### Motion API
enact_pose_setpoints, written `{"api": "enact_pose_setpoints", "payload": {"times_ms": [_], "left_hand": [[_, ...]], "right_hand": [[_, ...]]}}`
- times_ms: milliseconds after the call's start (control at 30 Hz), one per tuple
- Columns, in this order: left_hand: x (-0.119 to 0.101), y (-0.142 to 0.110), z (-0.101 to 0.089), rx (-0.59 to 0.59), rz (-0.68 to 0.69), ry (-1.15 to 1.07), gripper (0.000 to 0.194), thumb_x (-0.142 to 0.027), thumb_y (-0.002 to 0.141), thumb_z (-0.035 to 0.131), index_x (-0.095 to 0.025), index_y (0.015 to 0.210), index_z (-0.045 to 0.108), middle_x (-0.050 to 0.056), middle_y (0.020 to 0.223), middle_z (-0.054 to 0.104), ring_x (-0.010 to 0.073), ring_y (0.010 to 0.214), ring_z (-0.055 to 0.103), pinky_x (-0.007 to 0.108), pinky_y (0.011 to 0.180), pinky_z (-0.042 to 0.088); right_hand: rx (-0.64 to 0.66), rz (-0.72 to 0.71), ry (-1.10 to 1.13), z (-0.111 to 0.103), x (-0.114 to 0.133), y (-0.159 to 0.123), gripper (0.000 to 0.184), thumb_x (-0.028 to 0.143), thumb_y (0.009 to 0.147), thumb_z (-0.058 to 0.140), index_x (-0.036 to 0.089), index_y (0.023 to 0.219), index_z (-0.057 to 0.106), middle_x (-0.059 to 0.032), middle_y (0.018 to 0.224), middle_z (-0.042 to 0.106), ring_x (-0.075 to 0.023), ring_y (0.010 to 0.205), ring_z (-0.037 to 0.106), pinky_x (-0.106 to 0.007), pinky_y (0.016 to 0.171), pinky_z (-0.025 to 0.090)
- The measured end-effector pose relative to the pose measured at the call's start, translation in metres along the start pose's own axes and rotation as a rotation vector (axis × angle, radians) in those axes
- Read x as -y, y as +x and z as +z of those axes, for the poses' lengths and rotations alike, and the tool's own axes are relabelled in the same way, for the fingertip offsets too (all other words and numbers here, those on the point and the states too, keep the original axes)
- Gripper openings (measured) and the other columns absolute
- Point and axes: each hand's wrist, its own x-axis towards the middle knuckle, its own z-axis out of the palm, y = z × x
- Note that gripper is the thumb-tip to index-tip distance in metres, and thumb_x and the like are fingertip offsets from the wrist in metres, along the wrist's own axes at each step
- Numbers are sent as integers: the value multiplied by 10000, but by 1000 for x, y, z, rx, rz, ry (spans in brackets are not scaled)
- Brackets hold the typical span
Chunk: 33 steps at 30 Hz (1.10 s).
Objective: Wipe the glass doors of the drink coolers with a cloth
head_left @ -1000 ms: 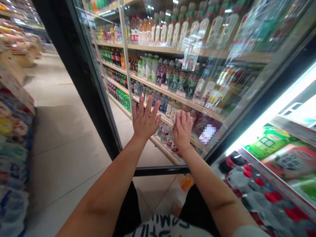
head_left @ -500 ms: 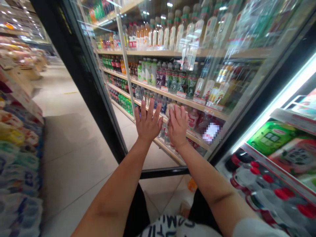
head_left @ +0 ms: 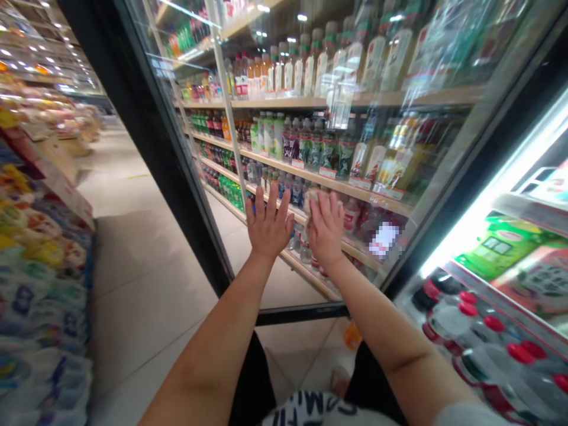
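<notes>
Before me a glass door (head_left: 284,284) in a black frame stands swung open. My left hand (head_left: 270,228) lies flat against the pane with its fingers spread, holding nothing. Just right of it, my right hand (head_left: 326,228) presses a crumpled pale cloth (head_left: 312,198) to the glass. Most of the cloth is hidden under the palm and fingers; only its upper left edge shows. A bright pixelated patch (head_left: 385,239) appears on the pane to the right of that hand.
Shelves of bottled drinks (head_left: 310,139) show in the glass. On my right stands a lit cooler shelf (head_left: 510,296) with green cartons and red-capped bottles (head_left: 492,325). Stacked packaged goods (head_left: 39,284) line the left, beside a tiled floor (head_left: 146,260). Something orange (head_left: 352,336) is near my feet.
The whole view has shifted slightly, so the scene sits a little further right. Both hands stay at nearly the same place on the glass, the cloth still under my right hand.
</notes>
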Motion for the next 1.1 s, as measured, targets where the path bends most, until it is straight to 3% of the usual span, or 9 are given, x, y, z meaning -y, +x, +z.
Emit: {"api": "enact_pose_setpoints", "payload": {"times_ms": [133, 300, 367, 467, 533, 600, 800, 1000, 1100], "left_hand": [[1, 0, -1, 0, 4, -19, 520, -400, 1064, 440, -190, 1539, 473, 120, 1615, 333, 308, 1548, 39, 590, 1259, 12], [4, -1, 2, -61, 41, 19, 538, -394, 1066, 445, -171, 1555, 445, 146, 1616, 321, 309, 1547, 25, 583, 1258, 26], [5, -1, 3, -52, 37, 28, 537, -397, 1063, 444, -170, 1549, 454, 151, 1612, 330, 312, 1547, 23, 591, 1256, 27], [5, -1, 2, -32, 18, 21, 537, -414, 1057, 448, -172, 1536, 474, 149, 1607, 345, 316, 1546, 16, 601, 1254, 24], [5, -1, 1, -22, 2, 3, 544, -433, 1056, 444, -171, 1531, 482, 148, 1607, 350, 319, 1547, 21, 603, 1254, 18], [5, -1, 1, -12, -16, -19, 552, -450, 1056, 434, -174, 1531, 482, 147, 1609, 347, 321, 1548, 25, 605, 1254, 4], [9, 0, 3, -20, 1, 15, 579, -458, 1060, 409, -154, 1552, 438, 157, 1629, 303, 299, 1553, -13, 597, 1253, -5], [14, 6, 5, -60, 57, -29, 608, -467, 1076, 407, -116, 1572, 380, 151, 1665, 203, 336, 1555, 2, 619, 1240, -16], [21, 9, 12, -80, 136, 32, 633, -451, 1083, 387, -107, 1606, 287, 158, 1678, 137, 338, 1554, -15, 629, 1231, 17]], "right_hand": [[36, -64, -19, 3, 1, -35, 427, 155, 1030, 414, 217, 1410, 599, -100, 1461, 581, -193, 1556, 205, -448, 1280, 174], [-84, 48, -55, -6, -25, 7, 515, 155, 1036, 315, 181, 1534, 442, -135, 1586, 418, -230, 1576, 95, -543, 1257, 204], [-98, 29, -42, -9, -34, 4, 524, 149, 1033, 333, 157, 1550, 412, -159, 1591, 402, -239, 1574, 106, -547, 1258, 196], [-33, -43, -11, -9, -37, -40, 522, 110, 1005, 407, 139, 1524, 452, -181, 1543, 468, -244, 1564, 170, -520, 1264, 197], [15, -89, 2, -8, -37, -72, 508, 93, 983, 447, 187, 1477, 525, -141, 1473, 562, -204, 1527, 296, -441, 1263, 241], [48, -97, -1, -8, -39, -88, 503, 89, 976, 459, 226, 1449, 560, -108, 1437, 602, -182, 1487, 378, -406, 1261, 254], [-19, 38, -52, -10, -57, -62, 567, 94, 1003, 379, 167, 1565, 395, -156, 1582, 418, -251, 1563, 171, -539, 1266, 190], [-44, -50, -49, -7, -69, -91, 538, 106, 987, 473, 222, 1513, 476, -101, 1456, 586, -182, 1537, 261, -426, 1284, 198], [-95, 26, -70, -9, -86, -96, 610, 63, 971, 431, 192, 1566, 390, -138, 1547, 476, -240, 1547, 228, -522, 1266, 225]]}}
